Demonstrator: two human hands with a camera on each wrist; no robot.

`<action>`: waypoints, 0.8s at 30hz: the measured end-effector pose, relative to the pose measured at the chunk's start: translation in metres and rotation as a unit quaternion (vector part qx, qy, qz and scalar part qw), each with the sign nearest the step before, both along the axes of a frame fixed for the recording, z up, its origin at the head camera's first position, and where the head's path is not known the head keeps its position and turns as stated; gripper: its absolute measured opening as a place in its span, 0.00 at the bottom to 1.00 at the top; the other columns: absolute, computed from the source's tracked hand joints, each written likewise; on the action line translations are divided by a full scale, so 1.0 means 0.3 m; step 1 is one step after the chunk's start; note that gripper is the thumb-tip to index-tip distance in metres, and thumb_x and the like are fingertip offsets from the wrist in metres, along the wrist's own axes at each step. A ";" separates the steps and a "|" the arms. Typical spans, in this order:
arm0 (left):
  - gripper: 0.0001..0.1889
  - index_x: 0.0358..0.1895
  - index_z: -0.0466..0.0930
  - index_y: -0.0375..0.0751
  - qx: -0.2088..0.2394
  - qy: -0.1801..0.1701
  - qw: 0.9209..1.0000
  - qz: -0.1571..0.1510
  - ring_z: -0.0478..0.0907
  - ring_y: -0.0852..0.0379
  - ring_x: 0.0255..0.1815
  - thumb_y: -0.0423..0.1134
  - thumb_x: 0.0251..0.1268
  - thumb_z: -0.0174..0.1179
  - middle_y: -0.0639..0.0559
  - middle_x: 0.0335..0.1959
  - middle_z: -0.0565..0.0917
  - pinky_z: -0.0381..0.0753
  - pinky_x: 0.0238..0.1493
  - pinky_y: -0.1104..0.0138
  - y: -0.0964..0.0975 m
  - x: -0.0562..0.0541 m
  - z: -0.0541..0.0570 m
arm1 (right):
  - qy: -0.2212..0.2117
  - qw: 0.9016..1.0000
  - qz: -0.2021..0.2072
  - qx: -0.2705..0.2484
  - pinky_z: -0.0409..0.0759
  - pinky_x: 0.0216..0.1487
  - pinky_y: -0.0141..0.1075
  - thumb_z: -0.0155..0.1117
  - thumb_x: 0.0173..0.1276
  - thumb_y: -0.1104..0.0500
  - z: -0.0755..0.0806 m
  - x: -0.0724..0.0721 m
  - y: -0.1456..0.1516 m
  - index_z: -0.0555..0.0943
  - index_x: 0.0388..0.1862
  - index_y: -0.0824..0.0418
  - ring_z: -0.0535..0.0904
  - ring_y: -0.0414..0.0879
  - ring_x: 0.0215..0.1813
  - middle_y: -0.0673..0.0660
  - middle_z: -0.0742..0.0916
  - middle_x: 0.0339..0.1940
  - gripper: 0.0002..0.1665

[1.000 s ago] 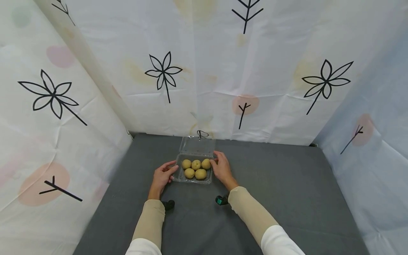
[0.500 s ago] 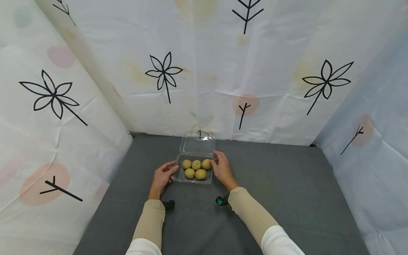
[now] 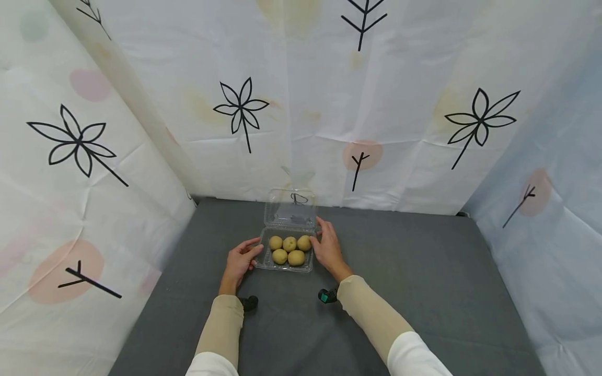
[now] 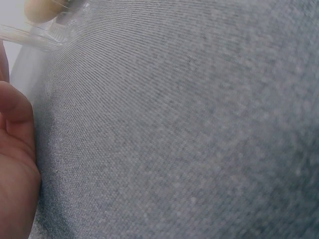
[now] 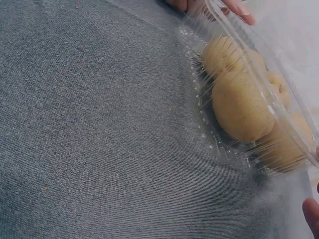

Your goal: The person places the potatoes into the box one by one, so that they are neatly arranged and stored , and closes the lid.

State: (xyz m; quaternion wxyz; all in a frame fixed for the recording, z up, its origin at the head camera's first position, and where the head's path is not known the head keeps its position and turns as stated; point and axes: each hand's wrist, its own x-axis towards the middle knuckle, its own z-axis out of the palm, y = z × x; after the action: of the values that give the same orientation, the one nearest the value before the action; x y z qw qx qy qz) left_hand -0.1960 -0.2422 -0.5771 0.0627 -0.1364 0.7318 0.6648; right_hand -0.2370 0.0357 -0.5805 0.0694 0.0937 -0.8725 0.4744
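A clear plastic clamshell container (image 3: 284,269) lies on the grey table with its hinged lid (image 3: 290,209) raised at the back. In its tray sit several round, yellow-brown potato-like or pear-like pieces (image 3: 296,257); their kind is unclear. My left hand (image 3: 241,259) holds the left rim, thumb on top. At the right rim, my right hand (image 3: 328,248) grips with the thumb near a yellow piece, while a finger reaches up beside the lid's lower right corner. Close up in the right wrist view, the tray wall (image 5: 199,94) shows ribbed plastic; only the fingertips of both hands appear there.
Grey cloth covers the table (image 3: 414,271). White patterned curtains (image 3: 320,94) stand behind and at both sides, and the raised lid is close to the back one. Dark wrist-worn devices (image 3: 327,295) hang by both wrists above the tabletop.
The lid has tilted further up, from leaning back to nearly upright. A right-hand finger has shifted slightly upward beside it. The left hand, the tray and the yellow pieces have stayed in place.
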 end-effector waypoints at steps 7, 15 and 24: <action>0.24 0.66 0.81 0.45 0.002 0.008 1.000 0.008 0.75 0.64 0.18 0.43 0.68 0.70 0.58 0.36 0.83 0.77 0.23 0.71 0.003 -0.009 -0.032 | 0.003 1.000 0.016 0.010 0.81 0.57 0.52 0.65 0.74 0.65 0.014 -0.005 0.013 0.58 0.82 0.60 0.79 0.59 0.62 0.62 0.74 0.69 0.42; 0.25 0.64 0.82 0.50 -0.018 0.020 0.999 0.021 0.75 0.65 0.19 0.50 0.65 0.71 0.58 0.37 0.83 0.76 0.23 0.72 -0.005 -0.024 -0.112 | 0.009 0.999 0.027 0.026 0.82 0.55 0.52 0.66 0.73 0.64 0.021 0.004 0.024 0.57 0.83 0.59 0.79 0.60 0.60 0.63 0.73 0.68 0.45; 0.24 0.63 0.83 0.52 -0.020 0.018 0.999 0.023 0.75 0.64 0.19 0.50 0.64 0.71 0.58 0.39 0.85 0.76 0.23 0.72 -0.013 -0.030 -0.111 | 0.016 0.999 0.037 0.026 0.82 0.55 0.51 0.67 0.72 0.64 0.013 0.023 0.031 0.57 0.83 0.56 0.79 0.61 0.59 0.62 0.73 0.69 0.46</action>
State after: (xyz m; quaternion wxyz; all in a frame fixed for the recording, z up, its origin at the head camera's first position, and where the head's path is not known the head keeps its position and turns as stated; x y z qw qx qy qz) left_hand -0.2051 -0.2461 -0.6104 0.0313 -0.1428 0.7428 0.6534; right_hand -0.2301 0.0449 -0.5765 0.0633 0.1356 -0.8790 0.4527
